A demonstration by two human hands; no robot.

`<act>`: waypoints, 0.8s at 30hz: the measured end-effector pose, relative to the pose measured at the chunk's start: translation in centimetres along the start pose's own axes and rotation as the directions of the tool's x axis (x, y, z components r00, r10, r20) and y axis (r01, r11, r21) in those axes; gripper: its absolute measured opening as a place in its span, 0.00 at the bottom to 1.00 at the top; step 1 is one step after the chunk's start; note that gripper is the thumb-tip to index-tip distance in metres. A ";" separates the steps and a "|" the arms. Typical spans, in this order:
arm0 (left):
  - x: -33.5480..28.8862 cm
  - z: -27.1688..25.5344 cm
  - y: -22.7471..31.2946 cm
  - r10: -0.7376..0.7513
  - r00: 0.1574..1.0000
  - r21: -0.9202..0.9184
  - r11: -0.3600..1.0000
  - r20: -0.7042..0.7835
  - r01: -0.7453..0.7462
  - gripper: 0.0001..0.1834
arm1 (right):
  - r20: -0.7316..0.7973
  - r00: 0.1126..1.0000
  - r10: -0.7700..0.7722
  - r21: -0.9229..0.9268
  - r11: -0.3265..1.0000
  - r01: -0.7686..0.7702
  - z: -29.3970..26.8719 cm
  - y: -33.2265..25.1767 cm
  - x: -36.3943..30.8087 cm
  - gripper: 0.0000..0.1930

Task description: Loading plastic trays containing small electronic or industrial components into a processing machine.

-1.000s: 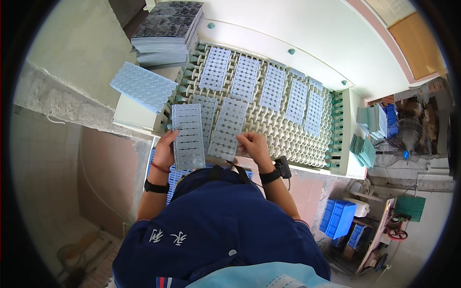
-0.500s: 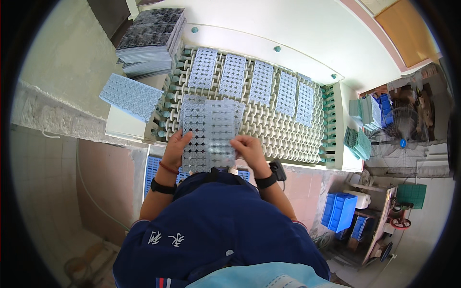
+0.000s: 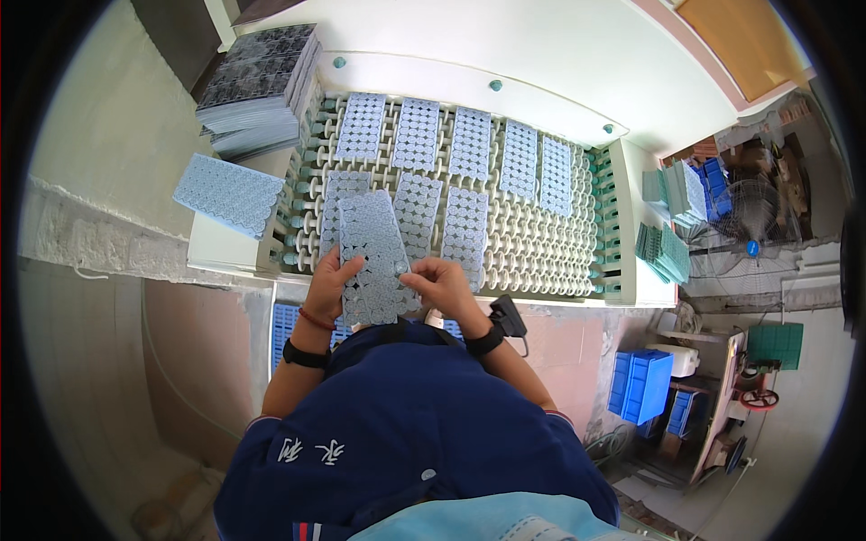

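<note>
My left hand (image 3: 332, 281) grips the left edge of a light blue-grey circuit board panel (image 3: 372, 243), thumb on top. The panel is patterned with rows of round pieces and slants in front of my waist; whether several sheets are stacked there I cannot tell. At its right edge my right hand (image 3: 439, 282) is closed, fingertips pinching it. Just beyond my hands, a roller conveyor (image 3: 541, 257) carries more such panels: a far row including one panel (image 3: 471, 144), and a nearer row with a panel (image 3: 419, 212) and another panel (image 3: 465, 230), partly behind the held one.
A tall stack of panels (image 3: 257, 81) stands at the far left, with a loose panel (image 3: 227, 194) on the ledge before it. Green racks (image 3: 663, 252) sit on the right ledge. Further right are blue crates (image 3: 639, 388) and a fan (image 3: 751, 221).
My right hand has moved left, and the separate, blurred sheet it held beside the left-hand panel now overlaps that panel or has merged with it. The view has shifted slightly.
</note>
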State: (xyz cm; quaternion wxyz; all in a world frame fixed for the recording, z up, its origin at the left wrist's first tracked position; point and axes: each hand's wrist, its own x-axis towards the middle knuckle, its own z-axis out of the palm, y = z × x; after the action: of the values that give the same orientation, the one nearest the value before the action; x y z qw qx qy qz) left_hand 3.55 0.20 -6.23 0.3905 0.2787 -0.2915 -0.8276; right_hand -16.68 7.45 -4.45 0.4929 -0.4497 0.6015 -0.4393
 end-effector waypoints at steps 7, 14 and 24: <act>-0.9 0.7 1.8 -0.036 0.998 -0.178 0.983 0.059 0.046 0.18 | -0.331 0.939 0.096 0.078 0.994 -0.074 -9.1 2.7 -1.9 0.09; -0.9 -0.6 1.1 -0.016 0.999 -0.128 0.992 0.047 0.022 0.19 | -0.633 0.761 -0.140 -0.523 0.803 -0.286 -16.7 6.0 -4.0 0.13; 1.4 2.3 -1.3 -0.034 0.998 0.022 0.999 0.046 0.033 0.15 | 0.043 0.989 0.142 0.172 0.974 -0.147 -2.1 0.0 -0.9 0.11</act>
State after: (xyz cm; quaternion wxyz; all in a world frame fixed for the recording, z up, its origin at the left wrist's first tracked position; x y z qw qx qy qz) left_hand 0.62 0.33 -5.94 0.3669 0.2684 -0.3046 -0.8370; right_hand -18.62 8.54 -3.99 0.5702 -0.3662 0.5842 -0.4466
